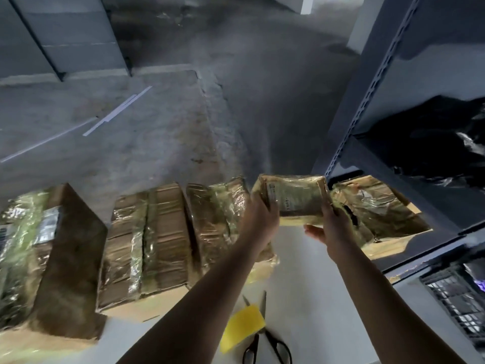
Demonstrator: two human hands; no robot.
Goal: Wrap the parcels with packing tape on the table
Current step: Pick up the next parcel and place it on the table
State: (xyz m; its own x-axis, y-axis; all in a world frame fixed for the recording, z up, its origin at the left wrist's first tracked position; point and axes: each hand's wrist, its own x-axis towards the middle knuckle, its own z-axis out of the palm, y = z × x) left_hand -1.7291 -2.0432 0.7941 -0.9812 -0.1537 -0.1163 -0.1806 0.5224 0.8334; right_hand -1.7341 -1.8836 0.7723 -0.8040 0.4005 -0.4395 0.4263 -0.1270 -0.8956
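a grey concrete floor (157, 114) fills the far half of the view, with thin white strips (118, 111) lying on it at 10 o'clock. a grey metal shelving rack (380, 74) stands at 2 o'clock and carries a crumpled black plastic bag (433, 143). a black plastic crate (456, 306) sits under it at 4 o'clock. the white desk (315, 271) takes up the near half.

along the desk's far edge lies a row of brown cardboard parcels in glossy clear tape. the largest parcel (65, 258) is at 9 o'clock, a flat ribbed parcel (147, 240) lies just beside it, a third taped parcel (215, 219) comes next, and a torn, wrinkled parcel (378, 214) lies at 3 o'clock against the rack.

the small tape-wrapped parcel (296, 198) is held between the third and the torn one, at about 1 o'clock. its long axis runs from 9 to 3 o'clock and a broad face is turned toward the camera. whether its lower edge touches the desk cannot be told.

both bare arms reach forward from 6 o'clock. the left hand (262, 219) grips the parcel's left end with curled fingers. the right hand (330, 227) holds the right end, thumb stretched out beneath it.

near 6 o'clock lie black-handled scissors (267, 345), blades spread, with a yellow rectangular pad (242, 327) over one blade.
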